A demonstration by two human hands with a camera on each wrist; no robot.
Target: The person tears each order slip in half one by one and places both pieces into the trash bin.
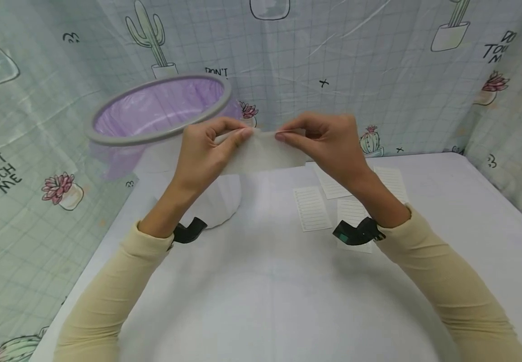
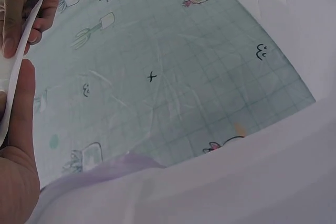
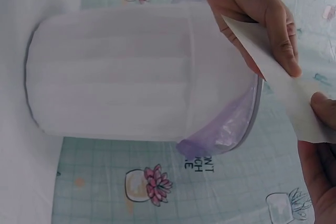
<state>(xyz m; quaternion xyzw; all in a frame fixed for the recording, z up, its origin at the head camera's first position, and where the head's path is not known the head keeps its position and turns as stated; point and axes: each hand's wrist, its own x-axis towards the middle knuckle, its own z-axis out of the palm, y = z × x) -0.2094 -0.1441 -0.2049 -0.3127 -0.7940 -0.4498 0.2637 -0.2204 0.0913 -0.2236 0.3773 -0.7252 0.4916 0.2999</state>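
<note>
Both hands hold one sheet of white paper (image 1: 270, 153) in the air above the table's far part. My left hand (image 1: 208, 148) pinches its top edge between thumb and fingers. A short way along the same edge, my right hand (image 1: 326, 143) pinches it too. In the right wrist view the paper (image 3: 286, 90) is bent between the two hands. Close behind and left of my left hand stands a white trash bin (image 3: 115, 72) with a grey rim (image 1: 107, 141) and a purple bag (image 1: 161, 105) lining it.
Several lined paper sheets (image 1: 312, 208) lie on the white table (image 1: 261, 291) below and around my right wrist. A patterned curtain (image 1: 297, 60) hangs behind the table and along its sides. Each wrist bears a black camera mount (image 1: 357, 232).
</note>
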